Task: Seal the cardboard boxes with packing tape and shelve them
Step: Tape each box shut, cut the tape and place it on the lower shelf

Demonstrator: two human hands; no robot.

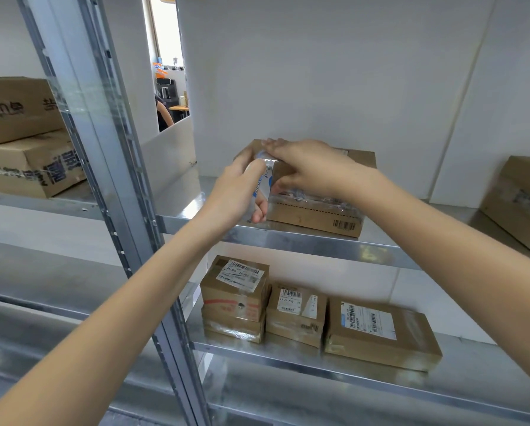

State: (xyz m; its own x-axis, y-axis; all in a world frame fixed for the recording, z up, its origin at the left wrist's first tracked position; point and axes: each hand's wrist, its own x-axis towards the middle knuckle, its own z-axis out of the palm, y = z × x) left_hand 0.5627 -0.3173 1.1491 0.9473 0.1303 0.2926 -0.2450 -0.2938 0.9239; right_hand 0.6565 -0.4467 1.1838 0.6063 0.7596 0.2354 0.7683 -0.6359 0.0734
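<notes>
Upper shelf (303,241): I note one flat cardboard box (316,210) near the front edge, both my hands on its left end; bare metal to its right, up to a large carton (522,198) at the far right. White wall close behind. Steel upright (125,192) bounds the left side, just beside my left forearm. Lower shelf (349,373): two stacked parcels (236,299), then two flat parcels (380,330) alongside, touching; bare metal at the right end.
</notes>
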